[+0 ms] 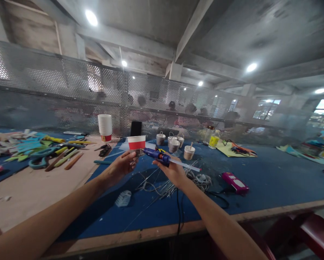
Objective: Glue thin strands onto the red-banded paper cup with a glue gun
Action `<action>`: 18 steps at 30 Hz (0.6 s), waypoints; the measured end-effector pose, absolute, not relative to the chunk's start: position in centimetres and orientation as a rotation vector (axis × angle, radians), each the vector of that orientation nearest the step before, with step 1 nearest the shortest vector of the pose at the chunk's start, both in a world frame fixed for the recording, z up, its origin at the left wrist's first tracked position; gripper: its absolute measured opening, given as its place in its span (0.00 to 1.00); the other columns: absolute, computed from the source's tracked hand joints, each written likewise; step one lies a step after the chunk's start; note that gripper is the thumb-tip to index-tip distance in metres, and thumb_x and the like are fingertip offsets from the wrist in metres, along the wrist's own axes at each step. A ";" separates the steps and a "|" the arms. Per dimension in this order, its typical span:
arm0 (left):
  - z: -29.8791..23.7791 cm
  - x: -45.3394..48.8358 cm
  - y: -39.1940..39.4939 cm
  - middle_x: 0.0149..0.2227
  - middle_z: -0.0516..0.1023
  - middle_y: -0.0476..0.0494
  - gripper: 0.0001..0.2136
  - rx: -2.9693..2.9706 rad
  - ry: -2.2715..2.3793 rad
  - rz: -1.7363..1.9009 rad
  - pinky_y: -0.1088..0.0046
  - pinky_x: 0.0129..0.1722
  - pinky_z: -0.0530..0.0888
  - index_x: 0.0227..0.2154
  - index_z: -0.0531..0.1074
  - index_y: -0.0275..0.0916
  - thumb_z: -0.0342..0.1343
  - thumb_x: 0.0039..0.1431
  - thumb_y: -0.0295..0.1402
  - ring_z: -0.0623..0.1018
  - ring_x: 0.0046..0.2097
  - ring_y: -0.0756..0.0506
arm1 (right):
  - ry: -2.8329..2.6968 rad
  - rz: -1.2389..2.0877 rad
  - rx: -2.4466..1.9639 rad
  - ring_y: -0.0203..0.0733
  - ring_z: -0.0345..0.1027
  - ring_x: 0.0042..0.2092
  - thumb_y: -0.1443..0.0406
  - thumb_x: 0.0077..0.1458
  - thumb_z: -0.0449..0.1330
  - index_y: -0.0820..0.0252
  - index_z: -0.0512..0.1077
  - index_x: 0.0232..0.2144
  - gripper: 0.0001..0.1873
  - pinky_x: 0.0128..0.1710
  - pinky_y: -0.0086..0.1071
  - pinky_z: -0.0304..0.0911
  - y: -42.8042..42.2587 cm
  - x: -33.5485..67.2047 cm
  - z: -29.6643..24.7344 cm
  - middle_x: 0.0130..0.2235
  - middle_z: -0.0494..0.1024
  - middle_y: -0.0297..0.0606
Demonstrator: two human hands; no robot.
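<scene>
My right hand [175,172] is closed around a blue hot glue gun [158,156], and a translucent glue stick [186,165] sticks out of its back end. The gun's nozzle points left, toward the fingertips of my left hand [124,163]. Those fingers pinch a small grey-brown piece [138,152] whose kind I cannot make out. Just beyond it is a low red and white paper cup [137,143]; whether my fingers touch it is unclear. Beneath my hands lie thin wires [164,187] and grey cord [202,181], near a clear ridged piece [123,198].
A stack of paper cups [105,127] and a black phone [136,129] stand at the back. Several small wrapped cups [174,145] are right of them. Scissors [42,157] and tools lie left. A magenta box [235,182] and bottles [214,139] are right; a perforated screen [156,94] stands behind.
</scene>
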State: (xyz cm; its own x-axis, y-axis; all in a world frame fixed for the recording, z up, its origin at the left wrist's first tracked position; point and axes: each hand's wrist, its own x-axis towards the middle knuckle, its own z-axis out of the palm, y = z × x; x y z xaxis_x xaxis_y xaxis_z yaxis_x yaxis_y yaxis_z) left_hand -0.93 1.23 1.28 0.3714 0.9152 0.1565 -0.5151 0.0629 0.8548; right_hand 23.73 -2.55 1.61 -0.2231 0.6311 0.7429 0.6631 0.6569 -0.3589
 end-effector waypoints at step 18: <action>1.6 -0.9 0.9 0.38 0.83 0.44 0.13 0.956 0.535 1.182 0.81 0.29 0.77 0.43 0.80 0.36 0.71 0.55 0.27 0.81 0.33 0.51 | -1.922 -0.160 -1.006 0.40 0.67 0.33 0.50 0.67 0.60 0.56 0.70 0.33 0.17 0.32 0.30 0.60 -3.3 23.7 2.3 0.35 0.71 0.35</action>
